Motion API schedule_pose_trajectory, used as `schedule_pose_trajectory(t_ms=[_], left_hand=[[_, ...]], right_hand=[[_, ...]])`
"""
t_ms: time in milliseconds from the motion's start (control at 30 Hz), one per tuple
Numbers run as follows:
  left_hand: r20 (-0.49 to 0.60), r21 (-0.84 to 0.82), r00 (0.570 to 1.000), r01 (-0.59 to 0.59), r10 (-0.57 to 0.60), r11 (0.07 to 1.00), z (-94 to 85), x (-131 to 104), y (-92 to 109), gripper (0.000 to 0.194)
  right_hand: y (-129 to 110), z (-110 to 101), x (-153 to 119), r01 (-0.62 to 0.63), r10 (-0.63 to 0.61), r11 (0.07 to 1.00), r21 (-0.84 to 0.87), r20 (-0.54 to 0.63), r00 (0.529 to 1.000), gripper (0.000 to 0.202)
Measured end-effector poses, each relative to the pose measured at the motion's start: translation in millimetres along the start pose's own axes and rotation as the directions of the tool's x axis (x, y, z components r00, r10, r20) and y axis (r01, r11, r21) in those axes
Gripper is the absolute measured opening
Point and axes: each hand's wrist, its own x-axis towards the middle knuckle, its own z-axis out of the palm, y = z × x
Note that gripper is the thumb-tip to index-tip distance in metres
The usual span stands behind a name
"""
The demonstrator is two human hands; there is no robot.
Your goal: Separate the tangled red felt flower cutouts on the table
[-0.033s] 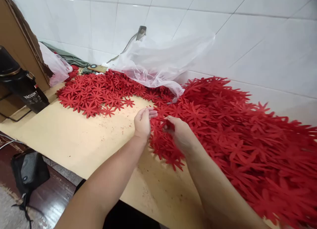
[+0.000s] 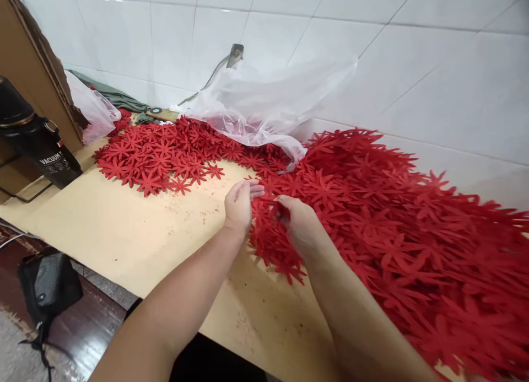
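My left hand (image 2: 241, 204) is raised over the table at the left edge of a large heap of red flower-shaped cutouts (image 2: 397, 249). Its fingers are stretched out and the palm faces right. Just to its right, my right hand (image 2: 301, 219) is closed in a pinch on a red flower cutout (image 2: 273, 202), seen nearly edge-on between the hands. Whether the left fingers touch this piece cannot be made out. A smaller pile of the same red cutouts (image 2: 152, 156) spreads across the back left, with pointed petals lying flat.
A crumpled clear plastic bag (image 2: 264, 106) lies against the tiled wall (image 2: 413, 79). At the left stand a black vacuum flask (image 2: 45, 145) and a cardboard box (image 2: 37, 57). A black pouch (image 2: 52, 283) lies below the tan tabletop (image 2: 152, 238). Red scraps dot the table.
My right hand has shifted very slightly, and the red cutout at its fingertips shows more plainly. The piles are unchanged.
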Motion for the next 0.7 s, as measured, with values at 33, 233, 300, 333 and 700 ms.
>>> schedule_pose_trajectory(t_ms=[33, 233, 300, 333, 700], left_hand=[[0.029, 0.008, 0.999, 0.023, -0.023, 1.000, 1.2, -3, 0, 0.022], [0.145, 0.000, 0.977, 0.159, -0.157, 0.987, 10.8, -10, -8, 0.033], [0.113, -0.007, 0.974, 0.196, -0.194, 0.981, 12.6, -10, -10, 0.036], [0.089, -0.017, 0.972, 0.222, -0.219, 0.975, 12.9, -10, -9, 0.037], [0.050, -0.123, 0.941, 0.338, -0.334, 0.933, 23.8, -39, -5, 0.039]], right_hand=[[1, 0, -3, 0.021, -0.021, 1.000, 0.004, -0.001, 1.000, 0.022], [6, 5, -14, 0.029, -0.029, 1.000, 0.002, 0.037, 0.999, 0.010], [10, 10, -17, 0.062, -0.060, 0.995, -0.075, 0.038, 0.998, 0.011], [12, 13, -19, 0.100, -0.098, 0.987, -0.124, 0.024, 0.995, 0.015], [21, 22, -27, 0.194, -0.211, 0.948, -0.251, -0.041, 0.977, 0.079]])
